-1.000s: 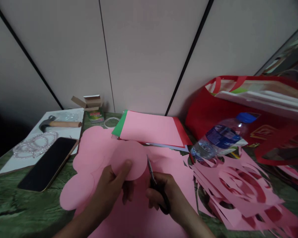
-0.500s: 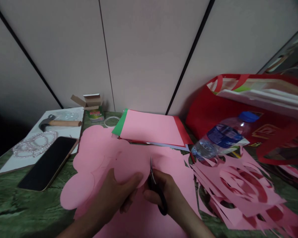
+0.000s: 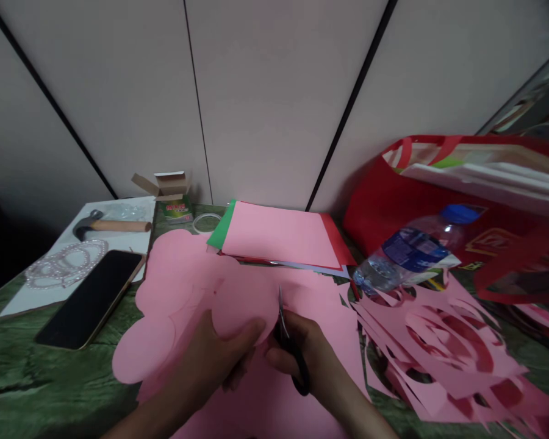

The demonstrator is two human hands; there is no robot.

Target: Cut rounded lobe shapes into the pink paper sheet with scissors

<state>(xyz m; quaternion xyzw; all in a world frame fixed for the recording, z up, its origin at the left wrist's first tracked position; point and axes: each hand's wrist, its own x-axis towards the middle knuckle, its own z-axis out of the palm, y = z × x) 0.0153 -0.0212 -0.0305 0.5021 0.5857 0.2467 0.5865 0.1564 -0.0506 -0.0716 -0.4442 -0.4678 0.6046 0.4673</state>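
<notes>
My left hand pinches a round pink paper piece by its lower edge, thumb on top. Black-handled scissors are gripped in my right hand, blades pointing up at the right edge of that piece. Both hands hover over a large pink sheet with scalloped, cut-out edges that lies on the green table.
A stack of pink, green and red paper lies behind. Pink cut scraps, a lying water bottle and a red bag are right. A phone, beads, a hammer, a small box sit left.
The round pink piece has dropped lower and closer to the sheet, and my left thumb has slid rightward toward the scissors. The scissors stay at its right edge.
</notes>
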